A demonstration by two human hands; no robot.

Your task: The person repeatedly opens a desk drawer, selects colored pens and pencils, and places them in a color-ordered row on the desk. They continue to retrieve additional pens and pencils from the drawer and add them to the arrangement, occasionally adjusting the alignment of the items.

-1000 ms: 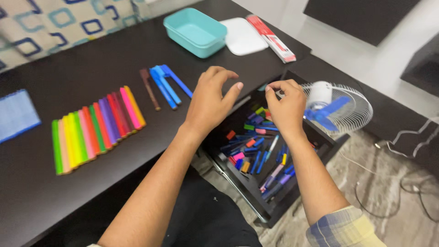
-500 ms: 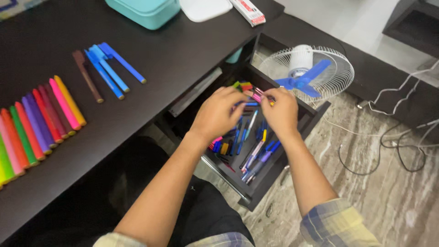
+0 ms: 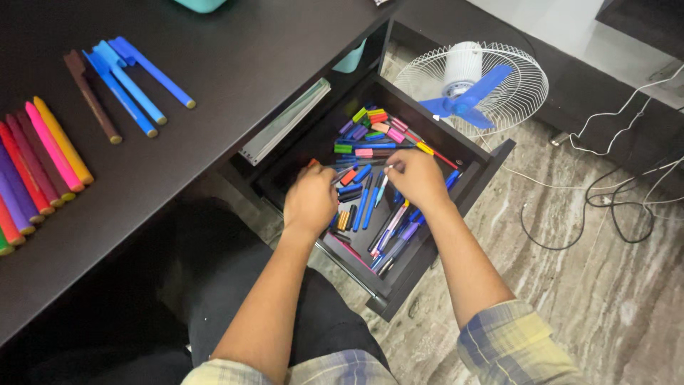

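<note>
Both my hands reach into an open black drawer (image 3: 403, 284) under the dark desk (image 3: 235, 64). The drawer holds several loose pens and markers (image 3: 370, 135) in blue, purple, pink, green and orange. My left hand (image 3: 310, 201) rests at the drawer's left side with its fingers curled down among the pens; what it grips is hidden. My right hand (image 3: 419, 178) is over the middle of the drawer, its thumb and fingers pinched on a thin light pen (image 3: 382, 187).
On the desk lie three blue pens (image 3: 132, 78), a brown pen (image 3: 89, 93) and a row of coloured markers (image 3: 43, 157). A white floor fan with blue blades (image 3: 470, 85) stands behind the drawer. Cables (image 3: 605, 192) trail over the marble floor. A grey folder (image 3: 285, 121) sits under the desktop.
The view has dropped and closed in on the drawer. Both hands have sunk deeper among the pens, the left moving to the drawer's left side.
</note>
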